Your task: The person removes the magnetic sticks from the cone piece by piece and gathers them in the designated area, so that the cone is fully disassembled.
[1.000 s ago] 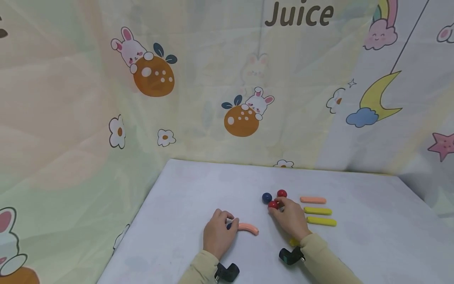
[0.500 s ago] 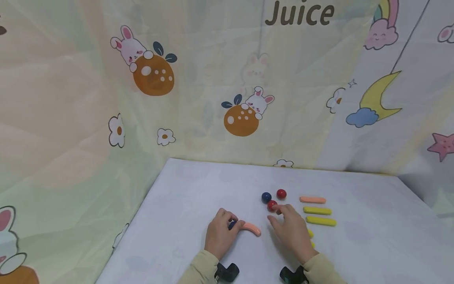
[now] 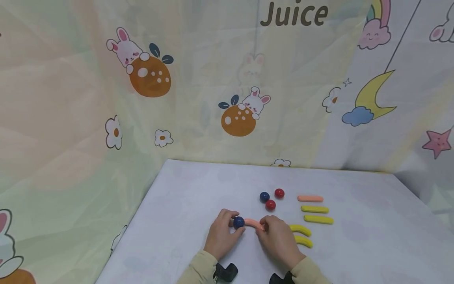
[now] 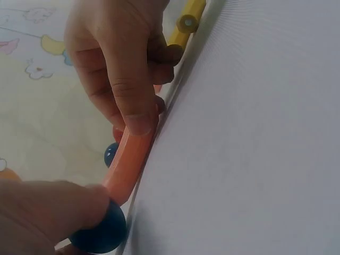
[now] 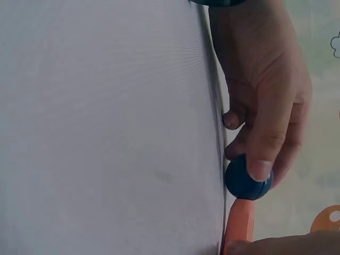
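My left hand (image 3: 222, 232) holds a dark blue ball (image 3: 239, 222) between thumb and fingers, close over the white table. A curved salmon-pink stick (image 3: 252, 223) meets the ball's right side, and my right hand (image 3: 279, 239) pinches its other end. In the left wrist view, the right thumb lies on the pink stick (image 4: 127, 164), whose near end reaches the blue ball (image 4: 101, 228). From the right wrist view, the left thumb presses the blue ball (image 5: 247, 180), with the pink stick (image 5: 240, 223) lined up against it.
Behind the hands sit another blue ball (image 3: 264, 197) and two red balls, one nearer (image 3: 270, 205) and one farther (image 3: 279, 193). On the right lie a straight pink stick (image 3: 310, 198), two straight yellow sticks (image 3: 318, 219) and two curved yellow sticks (image 3: 301, 230), partly behind the right hand.
My right hand has left the red ball, come back toward me and left, and taken the curved pink stick's free end. The left fingers have shifted, exposing more of the blue ball.
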`<state>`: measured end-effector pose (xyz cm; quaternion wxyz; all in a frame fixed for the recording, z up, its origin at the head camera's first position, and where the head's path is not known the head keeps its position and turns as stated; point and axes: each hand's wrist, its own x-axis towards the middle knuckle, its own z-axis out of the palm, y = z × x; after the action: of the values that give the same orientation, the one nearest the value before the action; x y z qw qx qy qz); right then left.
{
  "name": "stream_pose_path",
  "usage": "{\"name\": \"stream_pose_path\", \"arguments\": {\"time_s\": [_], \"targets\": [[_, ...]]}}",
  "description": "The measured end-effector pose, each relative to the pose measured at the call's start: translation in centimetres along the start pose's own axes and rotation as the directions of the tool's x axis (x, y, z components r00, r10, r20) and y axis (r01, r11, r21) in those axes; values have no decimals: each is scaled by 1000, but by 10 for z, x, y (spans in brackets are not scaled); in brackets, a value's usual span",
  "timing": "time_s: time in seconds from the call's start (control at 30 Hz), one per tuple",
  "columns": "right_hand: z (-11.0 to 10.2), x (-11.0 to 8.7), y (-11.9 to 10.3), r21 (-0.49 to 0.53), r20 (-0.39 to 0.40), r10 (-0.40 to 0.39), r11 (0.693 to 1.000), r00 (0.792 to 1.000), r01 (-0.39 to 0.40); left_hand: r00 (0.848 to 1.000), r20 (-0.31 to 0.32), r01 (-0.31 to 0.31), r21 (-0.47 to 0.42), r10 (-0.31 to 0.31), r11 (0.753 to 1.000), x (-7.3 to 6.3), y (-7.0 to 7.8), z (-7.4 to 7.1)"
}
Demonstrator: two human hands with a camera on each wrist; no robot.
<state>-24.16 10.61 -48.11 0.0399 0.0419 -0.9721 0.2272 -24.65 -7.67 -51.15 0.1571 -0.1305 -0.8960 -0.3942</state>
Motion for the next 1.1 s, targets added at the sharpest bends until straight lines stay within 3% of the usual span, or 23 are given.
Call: {"name": "stream_pose_path", "arguments": {"time_s": [0.23,0.47,0.6,0.83,0.93,1.1], "targets": [[-3,0,1,-27,-36,13,1000,999,-14,1000,1,-19,55,19,998,0,1,3],[-11,-10,1,-61,-93,33,997,995,-39,998,-55,45,84,-41,995,1,3,5],[-25,-27,7,-26,-112,63,997,992,-67,997,-48,70,77,-67,995,2,3,5],[-37,-64,37,30,-150,143,990,978,-140,996,-58,65,58,-62,996,1,2,1],[-36,-73,55,75,-156,208,977,966,-198,996,-50,73,54,-70,996,1,2,0],[-39,-86,77,110,-134,235,969,963,-222,996,-42,83,55,-81,995,1,0,2]]}}
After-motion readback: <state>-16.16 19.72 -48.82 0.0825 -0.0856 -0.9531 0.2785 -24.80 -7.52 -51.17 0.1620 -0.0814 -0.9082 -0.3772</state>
